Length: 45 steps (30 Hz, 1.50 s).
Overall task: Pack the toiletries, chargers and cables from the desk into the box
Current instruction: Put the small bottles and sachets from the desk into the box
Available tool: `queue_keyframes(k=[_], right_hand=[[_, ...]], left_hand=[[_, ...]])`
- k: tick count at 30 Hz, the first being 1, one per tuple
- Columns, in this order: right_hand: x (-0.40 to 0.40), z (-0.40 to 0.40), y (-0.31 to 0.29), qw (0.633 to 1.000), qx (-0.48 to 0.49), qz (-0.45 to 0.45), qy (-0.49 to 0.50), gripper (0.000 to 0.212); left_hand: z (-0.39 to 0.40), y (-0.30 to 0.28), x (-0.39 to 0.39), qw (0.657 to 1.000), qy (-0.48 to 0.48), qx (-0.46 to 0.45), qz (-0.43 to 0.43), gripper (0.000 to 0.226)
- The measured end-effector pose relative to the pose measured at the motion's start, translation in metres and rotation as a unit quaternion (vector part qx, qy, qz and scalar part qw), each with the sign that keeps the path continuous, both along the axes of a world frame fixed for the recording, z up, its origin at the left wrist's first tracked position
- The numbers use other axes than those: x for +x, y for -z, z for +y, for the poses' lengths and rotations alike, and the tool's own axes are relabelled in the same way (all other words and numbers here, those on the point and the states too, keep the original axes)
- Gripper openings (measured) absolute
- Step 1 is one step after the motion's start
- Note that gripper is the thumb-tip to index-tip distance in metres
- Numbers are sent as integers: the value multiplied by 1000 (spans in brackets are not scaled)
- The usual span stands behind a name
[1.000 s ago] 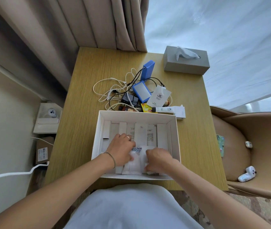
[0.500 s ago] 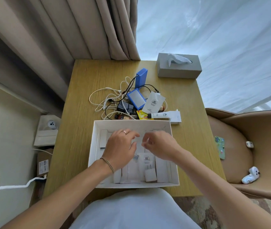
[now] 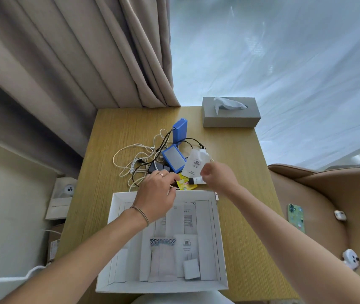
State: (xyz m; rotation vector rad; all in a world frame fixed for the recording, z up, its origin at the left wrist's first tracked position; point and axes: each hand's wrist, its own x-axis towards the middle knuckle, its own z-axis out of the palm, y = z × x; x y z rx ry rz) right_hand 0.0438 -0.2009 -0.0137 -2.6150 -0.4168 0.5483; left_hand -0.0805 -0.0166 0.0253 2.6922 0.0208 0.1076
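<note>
An open white box (image 3: 109, 238) stands at the desk's near edge and holds a white charger plug (image 3: 191, 268), pale sachets (image 3: 163, 260) and a white pouch (image 3: 186, 243). Behind it lies a pile: tangled white cables (image 3: 130, 159), two blue power banks (image 3: 180, 130) (image 3: 173, 157), a second white pouch (image 3: 196, 164), a yellow sachet (image 3: 184, 184) and a white tube (image 3: 196, 180). My left hand (image 3: 159, 194) reaches over the box's far rim, fingers relaxed beside the yellow sachet. My right hand (image 3: 217, 175) covers most of the tube with curled fingers; any grip is hidden.
A grey tissue box (image 3: 231, 115) sits at the desk's far right corner. Curtains hang behind the desk (image 3: 240, 172). A tan armchair (image 3: 328, 194) at the right carries a phone (image 3: 296, 218) and small white gadgets. A low shelf (image 3: 58, 202) stands at the left.
Both hands left the items inside the box and moved forward over its far rim to the pile. The view tilted upward.
</note>
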Motion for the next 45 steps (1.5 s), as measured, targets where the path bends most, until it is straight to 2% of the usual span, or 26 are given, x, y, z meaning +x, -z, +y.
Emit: queue_keyframes(k=[5, 10, 15, 18, 21, 24, 29, 32, 38, 42, 45], right_hand=[[20, 3, 34, 987, -98, -43, -120, 39], [30, 3, 55, 958, -147, -65, -236, 35], [27, 4, 68, 942, -161, -117, -271, 32], [30, 0, 61, 971, -108, -83, -195, 36], [32, -11, 46, 999, 7, -39, -31, 31], [31, -22, 27, 988, 130, 16, 81, 12], [20, -32, 3, 941, 272, 109, 172, 19], [10, -37, -4, 931, 285, 130, 186, 23], [-7, -51, -7, 925, 288, 142, 203, 22], [-16, -63, -9, 915, 304, 145, 222, 23], [-21, -69, -12, 912, 304, 141, 234, 24]], left_hand=[[4, 3, 17, 999, -22, -3, 38, 27], [7, 9, 32, 995, -53, -21, 79, 25], [4, 24, 50, 990, -74, -35, 117, 26], [0, 34, 65, 983, -85, -56, 150, 26], [-4, 42, 82, 977, -101, -65, 176, 29], [-8, 52, 101, 974, -117, -67, 183, 33], [-24, 69, 129, 972, -130, -45, 190, 44], [-39, 78, 139, 975, -121, -4, 184, 57], [-72, 99, 150, 974, -76, 99, 188, 103], [-78, 108, 156, 970, -82, 121, 193, 100], [-75, 108, 160, 975, -80, 110, 175, 74]])
